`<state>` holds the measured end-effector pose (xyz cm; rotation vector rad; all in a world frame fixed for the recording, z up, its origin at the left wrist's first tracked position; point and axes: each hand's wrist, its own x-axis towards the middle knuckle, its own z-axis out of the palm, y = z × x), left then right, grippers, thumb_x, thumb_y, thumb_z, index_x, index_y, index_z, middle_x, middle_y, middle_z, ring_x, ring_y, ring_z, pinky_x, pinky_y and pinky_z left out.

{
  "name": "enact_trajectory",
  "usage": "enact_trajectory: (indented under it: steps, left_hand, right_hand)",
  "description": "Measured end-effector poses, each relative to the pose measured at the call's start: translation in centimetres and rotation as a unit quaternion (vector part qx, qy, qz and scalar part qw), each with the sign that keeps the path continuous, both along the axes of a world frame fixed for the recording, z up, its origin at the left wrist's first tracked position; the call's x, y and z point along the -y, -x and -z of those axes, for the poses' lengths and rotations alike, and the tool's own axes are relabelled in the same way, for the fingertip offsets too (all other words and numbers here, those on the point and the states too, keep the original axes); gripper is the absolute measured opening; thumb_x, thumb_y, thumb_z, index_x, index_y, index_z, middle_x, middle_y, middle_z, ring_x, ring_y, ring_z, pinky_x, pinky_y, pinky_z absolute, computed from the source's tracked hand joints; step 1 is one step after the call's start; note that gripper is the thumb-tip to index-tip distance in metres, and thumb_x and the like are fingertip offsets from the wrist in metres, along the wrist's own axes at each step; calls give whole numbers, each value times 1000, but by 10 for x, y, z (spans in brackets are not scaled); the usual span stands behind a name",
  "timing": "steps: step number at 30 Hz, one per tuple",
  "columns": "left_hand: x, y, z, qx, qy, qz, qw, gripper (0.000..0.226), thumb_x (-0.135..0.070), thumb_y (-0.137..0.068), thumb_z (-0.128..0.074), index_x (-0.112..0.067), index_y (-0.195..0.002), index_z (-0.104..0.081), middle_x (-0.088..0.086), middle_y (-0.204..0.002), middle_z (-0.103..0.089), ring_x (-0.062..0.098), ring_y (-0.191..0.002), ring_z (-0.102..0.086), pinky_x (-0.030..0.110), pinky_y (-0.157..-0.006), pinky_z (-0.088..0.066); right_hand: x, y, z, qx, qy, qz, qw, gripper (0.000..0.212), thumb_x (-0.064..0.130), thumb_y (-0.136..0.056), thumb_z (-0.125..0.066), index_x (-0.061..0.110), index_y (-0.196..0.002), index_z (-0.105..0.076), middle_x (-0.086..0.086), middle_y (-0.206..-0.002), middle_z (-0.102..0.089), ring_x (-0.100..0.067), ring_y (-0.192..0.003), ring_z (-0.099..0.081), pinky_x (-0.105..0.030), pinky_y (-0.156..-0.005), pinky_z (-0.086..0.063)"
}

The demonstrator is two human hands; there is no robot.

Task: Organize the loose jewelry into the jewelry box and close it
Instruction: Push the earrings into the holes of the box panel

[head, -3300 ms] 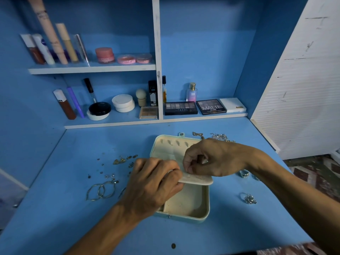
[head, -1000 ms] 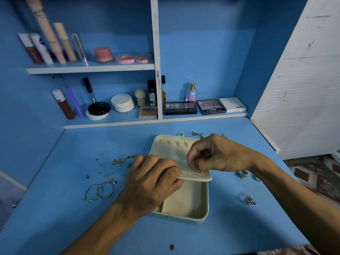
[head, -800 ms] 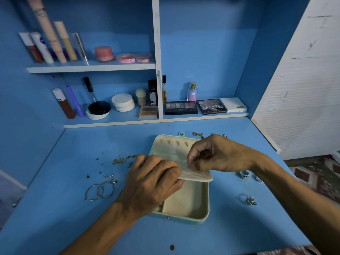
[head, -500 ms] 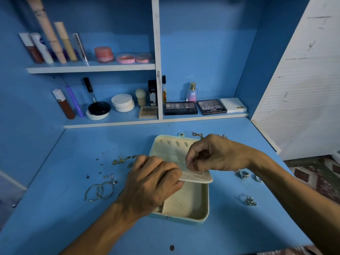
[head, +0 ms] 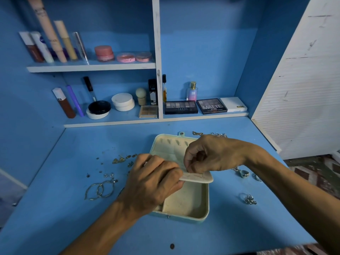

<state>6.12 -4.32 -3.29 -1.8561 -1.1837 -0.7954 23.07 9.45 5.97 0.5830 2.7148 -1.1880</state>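
A pale green jewelry box lies open on the blue desk, its cream lid flat behind it. A cream inner flap stands over the tray. My left hand grips the flap's left edge. My right hand pinches something small at the flap's top; I cannot make out what it is. Loose hoop earrings and small studs lie left of the box. Rings lie right of it, and chains peek out behind my right hand.
Two shelves at the back hold cosmetics: eyeshadow palettes, round compacts, tubes and a perfume bottle. A white slatted panel closes the right side. A blue wall bounds the left. A small dark spot marks the desk's front.
Both hands stay at the inner flap. My right hand's fingertips have dipped slightly lower onto the flap; the box and loose jewelry have not moved.
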Motion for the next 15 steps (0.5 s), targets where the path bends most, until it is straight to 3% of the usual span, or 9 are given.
enact_trajectory:
  steps: [4, 9, 15]
  left_hand:
    - [0, 0, 1, 1, 1, 0, 1000, 23, -30, -90, -74, -19, -92, -53, -4, -84, -70, 19, -69, -60, 36, -68, -41]
    - [0, 0, -1, 4, 0, 5, 1000, 23, -29, -91, -74, -19, -91, -54, -5, -83, -70, 19, -67, -60, 35, -69, -40]
    - [-2, 0, -3, 3, -14, 2, 1000, 24, -28, -89, -75, -19, -90, -53, -6, -81, -69, 19, -67, -57, 36, -71, -38]
  right_hand:
    - [-2, 2, -3, 13, -4, 4, 1000, 17, 7, -87, -66, 20, -89, -76, 11, -83, -71, 2, -70, -58, -11, -63, -43]
    - [-2, 7, -3, 41, -34, 2, 999, 14, 17, -86, -66, 29, -83, -72, 16, -79, -68, 3, -72, -59, -12, -64, -44]
    - [1, 9, -1, 47, -47, 7, 998, 8, 21, -82, -67, 26, -84, -73, 9, -86, -70, -1, -76, -60, -17, -67, -47]
